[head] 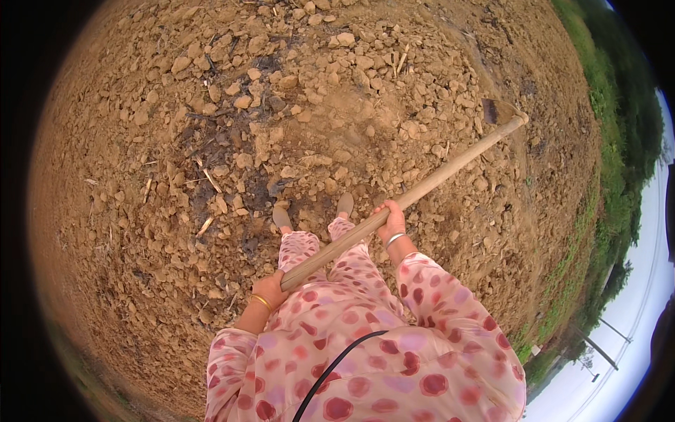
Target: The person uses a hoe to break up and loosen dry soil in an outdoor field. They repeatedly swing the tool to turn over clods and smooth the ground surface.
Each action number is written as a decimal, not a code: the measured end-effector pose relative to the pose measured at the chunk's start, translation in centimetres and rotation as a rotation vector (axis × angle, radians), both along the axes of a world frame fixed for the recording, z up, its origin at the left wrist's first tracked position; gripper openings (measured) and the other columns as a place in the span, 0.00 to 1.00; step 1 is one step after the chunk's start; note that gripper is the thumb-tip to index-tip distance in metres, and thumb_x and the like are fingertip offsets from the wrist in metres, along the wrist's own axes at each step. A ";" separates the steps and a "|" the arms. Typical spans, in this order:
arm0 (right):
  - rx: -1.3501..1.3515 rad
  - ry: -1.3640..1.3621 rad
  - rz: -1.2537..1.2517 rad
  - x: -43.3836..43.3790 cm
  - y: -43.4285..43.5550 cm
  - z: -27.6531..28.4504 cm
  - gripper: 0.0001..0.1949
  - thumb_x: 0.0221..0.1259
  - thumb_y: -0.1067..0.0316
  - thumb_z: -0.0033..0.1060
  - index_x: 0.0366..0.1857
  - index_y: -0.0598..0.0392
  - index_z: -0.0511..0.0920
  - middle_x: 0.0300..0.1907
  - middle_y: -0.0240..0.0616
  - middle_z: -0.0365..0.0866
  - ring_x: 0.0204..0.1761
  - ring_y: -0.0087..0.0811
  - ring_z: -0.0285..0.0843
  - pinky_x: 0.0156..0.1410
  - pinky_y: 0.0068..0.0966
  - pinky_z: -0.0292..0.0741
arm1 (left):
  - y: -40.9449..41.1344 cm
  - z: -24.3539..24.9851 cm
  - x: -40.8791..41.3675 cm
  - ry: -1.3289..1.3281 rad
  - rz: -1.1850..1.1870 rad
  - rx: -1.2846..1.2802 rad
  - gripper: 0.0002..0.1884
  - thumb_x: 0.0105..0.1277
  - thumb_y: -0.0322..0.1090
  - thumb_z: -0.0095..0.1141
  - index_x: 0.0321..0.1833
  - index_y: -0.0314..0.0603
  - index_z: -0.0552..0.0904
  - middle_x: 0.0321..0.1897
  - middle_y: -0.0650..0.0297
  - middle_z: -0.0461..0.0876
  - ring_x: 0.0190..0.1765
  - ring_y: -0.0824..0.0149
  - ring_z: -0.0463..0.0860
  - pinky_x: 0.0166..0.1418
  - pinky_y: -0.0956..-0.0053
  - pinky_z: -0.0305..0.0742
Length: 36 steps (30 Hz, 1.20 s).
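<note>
A hoe with a long wooden handle [448,168] slants across my front, from my waist up to the right. My left hand [268,289], with a yellow bangle at its wrist, is closed round the handle's lower end. Farther up the handle, my right hand [391,219] grips it, a silver-coloured bangle on that wrist. The hoe's metal blade [497,112] is at the far end, over the soil at the upper right; whether it touches the ground I cannot tell.
Cloddy brown soil [337,126] spreads around my feet, with dry stalks [211,179] and a dark, burnt-looking patch [211,142] to the left. My shoes [281,217] stand on the clods. Green plants [606,105] and trees edge the field at the right, with utility poles [598,348] beyond.
</note>
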State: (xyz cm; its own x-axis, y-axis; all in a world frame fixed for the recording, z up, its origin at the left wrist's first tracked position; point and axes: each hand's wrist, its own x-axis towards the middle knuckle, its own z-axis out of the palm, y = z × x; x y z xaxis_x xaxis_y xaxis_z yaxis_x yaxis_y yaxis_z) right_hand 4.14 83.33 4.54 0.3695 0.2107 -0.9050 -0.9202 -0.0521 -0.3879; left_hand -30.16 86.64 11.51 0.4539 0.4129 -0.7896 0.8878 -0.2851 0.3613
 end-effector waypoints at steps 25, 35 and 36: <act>-0.063 0.430 -0.118 -4.8 -4.5 -3.1 0.06 0.48 0.68 0.53 0.20 0.52 0.67 0.21 0.34 0.67 0.26 0.33 0.69 0.35 0.32 0.72 | 2.2 9.7 -0.8 0.210 -0.099 -0.070 0.20 0.46 0.46 0.59 0.43 0.50 0.75 0.30 0.55 0.82 0.35 0.53 0.81 0.42 0.63 0.76; -0.024 -0.192 -0.023 20.7 -2.6 0.2 0.08 0.52 0.67 0.51 0.20 0.51 0.65 0.16 0.32 0.67 0.22 0.29 0.68 0.32 0.29 0.71 | 0.4 2.3 20.7 -0.148 -0.050 -0.018 0.19 0.51 0.42 0.57 0.43 0.42 0.72 0.29 0.50 0.80 0.34 0.50 0.80 0.40 0.60 0.74; 0.018 -0.120 0.026 21.5 -1.3 1.6 0.08 0.52 0.67 0.51 0.19 0.50 0.65 0.16 0.32 0.67 0.22 0.29 0.68 0.32 0.29 0.72 | 0.7 4.0 21.9 -0.131 -0.037 -0.076 0.19 0.51 0.41 0.56 0.43 0.41 0.72 0.29 0.50 0.80 0.34 0.49 0.80 0.40 0.60 0.74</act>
State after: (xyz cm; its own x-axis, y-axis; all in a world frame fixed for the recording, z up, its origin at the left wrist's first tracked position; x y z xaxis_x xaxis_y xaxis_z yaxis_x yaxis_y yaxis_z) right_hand 25.64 82.05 6.11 0.4692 0.2368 -0.8507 -0.8656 -0.0673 -0.4961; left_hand -8.21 87.37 15.47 0.5692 0.3351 -0.7509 0.8208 -0.2845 0.4953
